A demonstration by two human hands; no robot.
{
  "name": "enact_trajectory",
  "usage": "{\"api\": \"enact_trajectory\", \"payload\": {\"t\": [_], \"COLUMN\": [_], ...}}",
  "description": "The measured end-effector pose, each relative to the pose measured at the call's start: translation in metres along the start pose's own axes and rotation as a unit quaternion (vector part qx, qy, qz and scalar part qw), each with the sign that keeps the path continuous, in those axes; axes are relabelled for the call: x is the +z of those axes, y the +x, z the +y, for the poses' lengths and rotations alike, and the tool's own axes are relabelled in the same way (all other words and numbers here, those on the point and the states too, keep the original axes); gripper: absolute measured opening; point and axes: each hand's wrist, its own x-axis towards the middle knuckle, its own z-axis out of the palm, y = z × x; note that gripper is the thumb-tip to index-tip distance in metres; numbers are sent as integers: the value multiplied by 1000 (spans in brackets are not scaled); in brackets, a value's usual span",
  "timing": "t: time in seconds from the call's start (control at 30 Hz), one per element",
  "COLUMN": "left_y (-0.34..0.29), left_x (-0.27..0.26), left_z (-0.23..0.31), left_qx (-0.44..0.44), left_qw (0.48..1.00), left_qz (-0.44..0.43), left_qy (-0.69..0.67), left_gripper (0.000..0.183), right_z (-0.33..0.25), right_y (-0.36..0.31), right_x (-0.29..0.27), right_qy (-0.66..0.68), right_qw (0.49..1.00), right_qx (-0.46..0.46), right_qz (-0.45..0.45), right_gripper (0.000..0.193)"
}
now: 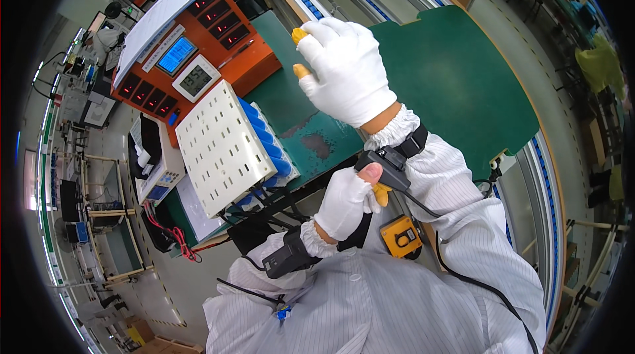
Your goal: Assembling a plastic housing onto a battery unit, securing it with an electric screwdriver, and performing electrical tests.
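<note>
The gloved left hand (345, 203) had its bare thumb (371, 172) against the black wrist module (389, 166) strapped on the right sleeve (446, 175), fingers curled, their grip unclear, while the gloved right hand (347, 73), loosely bent, thumb and forefinger parted around nothing visible, hovered over the green bench mat (436, 70).

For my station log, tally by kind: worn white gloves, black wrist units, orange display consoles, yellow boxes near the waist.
White gloves: 2
Black wrist units: 2
Orange display console: 1
Yellow box: 1
Total: 6
</note>
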Motion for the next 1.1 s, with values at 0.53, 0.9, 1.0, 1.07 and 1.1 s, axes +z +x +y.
{"api": "enact_trajectory", "payload": {"t": [0.53, 0.9, 1.0, 1.07, 1.1], "left_y": [-16, -65, -82, -92, -95], "left_x": [-9, -21, -33, -39, -41], "left_z": [2, 7, 0, 0, 0], "left_qx": [59, 173, 160, 156, 159], "left_qw": [993, 981, 983, 979, 979], "left_qz": [-16, 19, 37, 68, 71], "left_qy": [104, 88, 87, 110, 107], "left_gripper": [50, 60, 69, 69, 69], "right_z": [-24, -115, -141, -153, -158], "right_y": [-4, 26, 28, 30, 30], "right_x": [-6, -12, -4, -2, 1], "right_qy": [18, 13, 5, -3, 3], "right_qw": [999, 972, 965, 951, 952], "right_qx": [-26, -236, -261, -308, -304], "right_qz": [-27, 2, 0, -19, -8], "right_gripper": [27, 13, 11, 12, 13]}}
